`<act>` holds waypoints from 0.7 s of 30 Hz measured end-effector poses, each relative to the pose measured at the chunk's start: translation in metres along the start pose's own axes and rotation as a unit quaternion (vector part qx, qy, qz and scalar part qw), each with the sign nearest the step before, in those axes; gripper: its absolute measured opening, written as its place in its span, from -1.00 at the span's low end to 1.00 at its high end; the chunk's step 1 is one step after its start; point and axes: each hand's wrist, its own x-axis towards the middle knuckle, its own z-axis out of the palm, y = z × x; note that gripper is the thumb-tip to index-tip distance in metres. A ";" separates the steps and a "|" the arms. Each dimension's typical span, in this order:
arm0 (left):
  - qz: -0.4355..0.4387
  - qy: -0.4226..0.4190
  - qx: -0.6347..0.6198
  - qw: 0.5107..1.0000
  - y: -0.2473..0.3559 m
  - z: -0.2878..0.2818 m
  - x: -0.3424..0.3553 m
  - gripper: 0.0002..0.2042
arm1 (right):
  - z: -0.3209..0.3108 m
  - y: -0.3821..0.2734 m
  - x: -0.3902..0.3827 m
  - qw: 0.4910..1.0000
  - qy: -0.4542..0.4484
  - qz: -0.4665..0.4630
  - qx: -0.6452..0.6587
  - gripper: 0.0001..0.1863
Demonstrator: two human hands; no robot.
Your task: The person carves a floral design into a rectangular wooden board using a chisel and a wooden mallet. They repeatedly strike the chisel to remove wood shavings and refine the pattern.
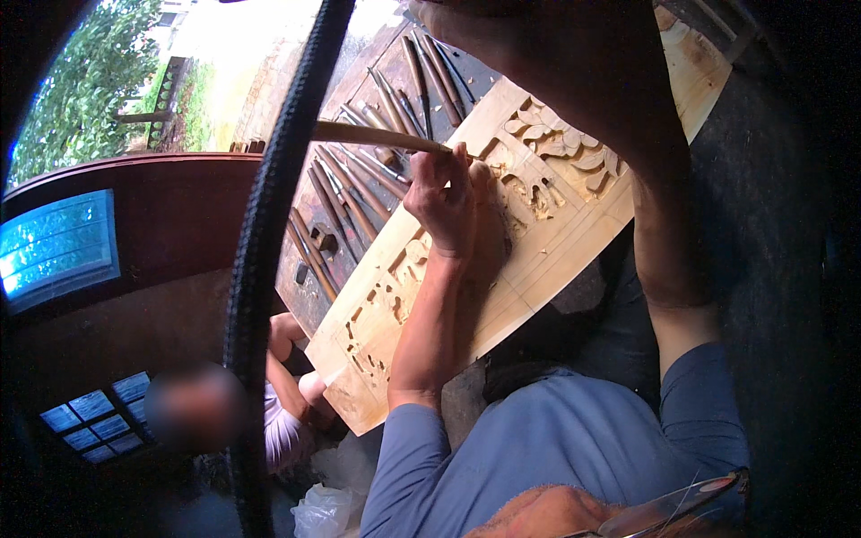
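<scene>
My left hand (439, 199) is closed round the lower end of a long carving chisel (377, 135) with a pale wooden handle. The chisel slants to the left, and its tip by my fingers meets the board or sits close to it. Beneath lies a long wooden board (538, 242), carved with leaf and scroll shapes and dotted with pale shavings. My left forearm crosses the board. Raised close to the camera, my right arm (659, 215) reaches up to the top edge in dark shadow. The fingers of my right hand cannot be made out there.
Several wood-handled chisels (359, 199) lie in rows on the dark bench beyond the board. A black braided cord (260, 260) runs down the view's left side. Another person in a lilac shirt (282, 421) sits at lower left, near a white plastic bag (323, 511).
</scene>
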 end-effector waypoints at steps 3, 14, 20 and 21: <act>-0.003 -0.011 0.004 1.000 0.004 0.002 0.001 -0.84 | 0.000 0.006 0.001 1.000 0.000 -0.008 0.005 -0.36; 0.006 -0.019 0.032 0.999 0.005 -0.003 0.001 -0.83 | 0.008 0.010 -0.006 1.000 -0.010 0.010 0.026 -0.38; 0.020 -0.021 0.038 0.999 0.003 -0.002 0.002 -0.82 | 0.006 0.012 -0.005 0.999 -0.015 0.019 0.030 -0.39; 0.018 -0.022 0.044 0.999 0.003 -0.003 0.002 -0.82 | 0.006 0.008 -0.008 0.999 -0.015 0.019 0.034 -0.40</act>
